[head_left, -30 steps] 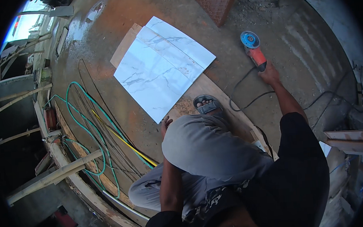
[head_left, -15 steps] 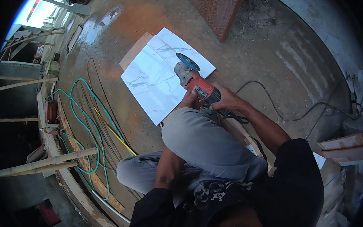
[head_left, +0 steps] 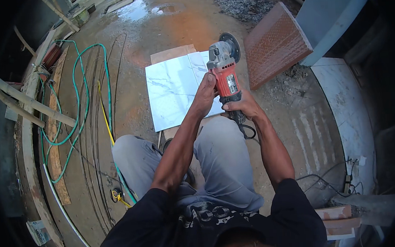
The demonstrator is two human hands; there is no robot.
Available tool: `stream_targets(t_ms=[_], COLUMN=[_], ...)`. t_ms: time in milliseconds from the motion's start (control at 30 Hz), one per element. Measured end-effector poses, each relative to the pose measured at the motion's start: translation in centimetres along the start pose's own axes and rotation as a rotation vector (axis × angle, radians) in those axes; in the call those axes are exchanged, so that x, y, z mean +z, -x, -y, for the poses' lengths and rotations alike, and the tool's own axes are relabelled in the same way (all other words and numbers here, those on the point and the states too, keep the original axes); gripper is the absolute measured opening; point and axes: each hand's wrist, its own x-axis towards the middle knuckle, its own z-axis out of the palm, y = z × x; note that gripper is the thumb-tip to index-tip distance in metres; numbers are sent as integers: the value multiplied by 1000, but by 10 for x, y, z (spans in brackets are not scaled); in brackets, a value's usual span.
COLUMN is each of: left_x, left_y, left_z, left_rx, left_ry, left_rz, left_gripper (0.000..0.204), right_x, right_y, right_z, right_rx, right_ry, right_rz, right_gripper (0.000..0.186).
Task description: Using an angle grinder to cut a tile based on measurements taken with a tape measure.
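A red and grey angle grinder, its dark disc tilted at the top, is raised in front of me in both hands. My left hand grips the left side of its red housing, thumb pointing up. My right hand is closed round the dark rear handle, with the cord looping below. Behind the grinder, white marble-patterned tiles lie over a tan board on the floor, one overlapping strip partly hidden by the tool and my hands. My bent knees are just below the tiles.
A textured brown panel leans by a pale blue post at right. A tangled green hose, wires and a yellow tape measure lie left, beside bamboo poles along a timber edge. Power cords run right.
The grinder has come from the right side to my centre and is raised higher. My left hand has joined my right on it. The view has swung round and my knees have shifted.
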Motion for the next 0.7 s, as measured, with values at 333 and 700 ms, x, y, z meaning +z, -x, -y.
stream_targets(t_ms=[333, 700], left_x=[-12, -47], left_y=[3, 9], left_z=[1, 5], left_rx=[-18, 70], left_ry=[320, 406], left_rz=[49, -12], left_gripper=[86, 75], right_x=[26, 37], right_y=[-12, -44], right_z=[20, -5], right_rx=[-22, -22], right_ry=[51, 65], right_rz=[27, 118], right_gripper=[82, 73])
